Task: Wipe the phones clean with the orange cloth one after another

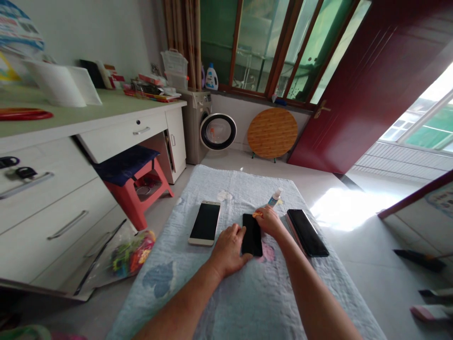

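A black smartphone (252,238) lies screen up on a light blue cloth that covers the table. My left hand (229,250) grips its left side, with the thumb along the lower edge. Pinched in my right hand (269,221) is a small orange cloth (257,215), pressed on the phone's top right corner. Just beyond that hand stands a small spray bottle (274,197) with a white cap. A white-and-gold smartphone (205,223) lies to the left. On the right rests another dark phone (307,233) with a pinkish edge or case under it.
The blue tablecloth (226,311) spreads under everything. To the left are a red stool (141,198), a bag of colourful items (130,255) and a white desk (120,137). A washing machine (196,127) with its door open and a round wooden board (272,133) stand at the back.
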{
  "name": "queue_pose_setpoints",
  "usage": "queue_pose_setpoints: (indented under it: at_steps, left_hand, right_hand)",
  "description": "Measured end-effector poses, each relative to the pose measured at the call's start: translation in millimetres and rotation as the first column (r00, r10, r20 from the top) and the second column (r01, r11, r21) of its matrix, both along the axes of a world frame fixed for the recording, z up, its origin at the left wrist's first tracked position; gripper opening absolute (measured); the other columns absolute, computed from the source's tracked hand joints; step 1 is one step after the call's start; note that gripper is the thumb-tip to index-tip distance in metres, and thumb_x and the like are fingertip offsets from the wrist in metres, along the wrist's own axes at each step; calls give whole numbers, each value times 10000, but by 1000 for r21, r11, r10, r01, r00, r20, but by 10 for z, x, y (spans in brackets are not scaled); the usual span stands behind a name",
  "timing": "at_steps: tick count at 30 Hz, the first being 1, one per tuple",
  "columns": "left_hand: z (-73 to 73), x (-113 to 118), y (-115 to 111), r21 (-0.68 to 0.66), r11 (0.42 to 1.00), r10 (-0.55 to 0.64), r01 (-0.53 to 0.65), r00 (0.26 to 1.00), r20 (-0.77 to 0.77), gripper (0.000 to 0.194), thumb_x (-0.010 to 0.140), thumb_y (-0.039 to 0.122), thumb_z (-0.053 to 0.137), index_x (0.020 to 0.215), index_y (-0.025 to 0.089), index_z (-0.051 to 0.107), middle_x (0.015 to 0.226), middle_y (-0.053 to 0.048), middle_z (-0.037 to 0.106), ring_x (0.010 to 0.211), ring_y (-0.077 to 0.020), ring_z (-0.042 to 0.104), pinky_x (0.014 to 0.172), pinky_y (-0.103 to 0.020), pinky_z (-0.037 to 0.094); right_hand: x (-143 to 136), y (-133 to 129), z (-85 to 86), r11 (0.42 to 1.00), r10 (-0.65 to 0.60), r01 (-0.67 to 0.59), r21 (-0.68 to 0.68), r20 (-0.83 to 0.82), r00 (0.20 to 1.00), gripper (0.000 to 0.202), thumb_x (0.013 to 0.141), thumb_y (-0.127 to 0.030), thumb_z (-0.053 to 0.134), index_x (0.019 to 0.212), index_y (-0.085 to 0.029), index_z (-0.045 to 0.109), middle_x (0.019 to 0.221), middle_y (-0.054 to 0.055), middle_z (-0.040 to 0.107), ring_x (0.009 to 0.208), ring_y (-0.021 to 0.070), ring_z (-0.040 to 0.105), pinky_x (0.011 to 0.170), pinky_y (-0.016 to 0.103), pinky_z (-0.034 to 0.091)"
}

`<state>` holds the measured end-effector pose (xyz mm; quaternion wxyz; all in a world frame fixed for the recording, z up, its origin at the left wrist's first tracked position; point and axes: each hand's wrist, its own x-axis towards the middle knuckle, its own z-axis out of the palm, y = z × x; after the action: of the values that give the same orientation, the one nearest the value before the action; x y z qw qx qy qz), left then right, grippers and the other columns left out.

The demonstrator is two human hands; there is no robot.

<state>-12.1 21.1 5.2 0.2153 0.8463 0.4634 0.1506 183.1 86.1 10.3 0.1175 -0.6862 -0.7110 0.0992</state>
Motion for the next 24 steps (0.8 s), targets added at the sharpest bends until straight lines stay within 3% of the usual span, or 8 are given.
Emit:
queue_pose_setpoints:
  at_steps: [6, 13, 18, 24]
  left_hand:
    - [-18, 18, -2, 3, 1000, 19, -19, 999, -30, 648, 739, 462, 675, 1300, 210, 472, 1183, -93, 529, 1096, -284, 526, 984, -393, 411]
    - [-25, 16, -16, 40, 999, 14, -12, 999, -35, 683, 736, 461, 685, 1316, 179, 460, 1170, -106, 549, 1076, -296, 530, 948, -400, 426]
    - [4, 33, -40, 51, 998, 47, -45, 998, -46, 627, 732, 458, 673, 1275, 200, 494, 1140, -92, 552, 1054, -284, 534, 950, -390, 424]
    - [15, 36, -54, 49, 998, 48, -46, 998, -45, 612, 736, 442, 652, 1275, 203, 490, 1138, -92, 534, 1060, -284, 530, 952, -388, 418]
  right_hand:
    - [-188, 222, 105, 993, 82, -80, -90, 19, 996, 243, 806, -216, 536, 879, -173, 763, 875, 94, 711, 824, 185, 637, 728, 236, 429]
    - [-449, 266, 119, 984, 142, -141, -111, -7, 990, 252, 813, -228, 524, 889, -192, 762, 867, 65, 721, 816, 158, 644, 710, 204, 428]
    - [-301, 226, 71, 995, 77, -76, -68, 17, 997, 270, 840, -234, 506, 907, -146, 752, 937, 126, 707, 868, 192, 641, 749, 241, 430]
    - [-56, 75, 69, 998, 10, -10, -56, -3, 1000, 254, 851, -210, 502, 743, -139, 720, 725, 90, 696, 742, 173, 633, 673, 235, 413]
